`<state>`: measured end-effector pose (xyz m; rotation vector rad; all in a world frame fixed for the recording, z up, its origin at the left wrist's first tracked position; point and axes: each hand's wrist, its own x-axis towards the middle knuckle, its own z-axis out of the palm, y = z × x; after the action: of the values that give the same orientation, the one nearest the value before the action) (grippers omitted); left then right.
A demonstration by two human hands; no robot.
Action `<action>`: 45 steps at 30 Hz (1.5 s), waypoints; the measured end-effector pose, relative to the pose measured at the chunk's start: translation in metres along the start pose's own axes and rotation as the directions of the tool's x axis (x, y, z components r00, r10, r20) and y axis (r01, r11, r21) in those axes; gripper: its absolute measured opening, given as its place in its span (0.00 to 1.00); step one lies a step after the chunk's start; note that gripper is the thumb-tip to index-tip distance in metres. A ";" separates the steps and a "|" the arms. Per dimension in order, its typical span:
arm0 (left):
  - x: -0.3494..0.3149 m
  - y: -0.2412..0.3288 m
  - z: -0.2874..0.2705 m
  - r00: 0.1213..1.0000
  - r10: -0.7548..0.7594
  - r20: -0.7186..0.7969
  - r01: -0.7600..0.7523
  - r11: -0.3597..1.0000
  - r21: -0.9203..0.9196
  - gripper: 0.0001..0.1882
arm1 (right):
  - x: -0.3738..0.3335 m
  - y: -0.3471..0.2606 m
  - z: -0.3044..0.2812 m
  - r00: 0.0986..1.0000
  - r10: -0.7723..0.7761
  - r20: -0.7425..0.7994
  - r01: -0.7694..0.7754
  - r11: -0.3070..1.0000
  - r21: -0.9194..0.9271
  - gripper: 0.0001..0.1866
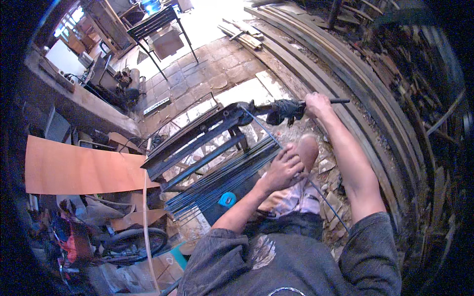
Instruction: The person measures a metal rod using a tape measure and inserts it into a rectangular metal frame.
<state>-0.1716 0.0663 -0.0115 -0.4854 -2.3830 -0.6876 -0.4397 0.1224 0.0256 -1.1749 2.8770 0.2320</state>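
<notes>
My left hand [285, 168] is closed round a thin, dark metal rod [323, 198]. One end of that rod sits at a dark metal fixture [238, 114] on a steel frame [190, 139]; the other slants down past my lap toward my right side. With my right hand [317, 104] I grip a dark lever bar [338, 101], which extends from the fixture and has a black wrapping [285, 112] along its middle. Below the frame lies a bundle of similar thin rods [217, 178]. A round blue object [227, 199], perhaps a tape measure, rests beside them, near my left forearm.
Long wooden planks [316, 64] line the right side, with piled scrap wood [410, 84] beyond. An orange sheet [84, 167] juts in from the left, above a bicycle wheel [136, 240]. A dark metal stand [155, 27] is at the back. Broken tile pieces [334, 209] litter the ground.
</notes>
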 end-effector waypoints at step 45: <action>-0.098 0.010 -0.090 0.898 -0.336 -0.284 0.218 0.901 -0.376 0.10 | -0.156 -0.090 -0.011 0.975 0.122 -0.186 -0.108 0.991 0.085 0.17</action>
<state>-0.0528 0.0054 -0.0096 -0.1336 -2.0247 -1.2186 -0.2652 0.1660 0.0375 -1.0746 3.0920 0.0134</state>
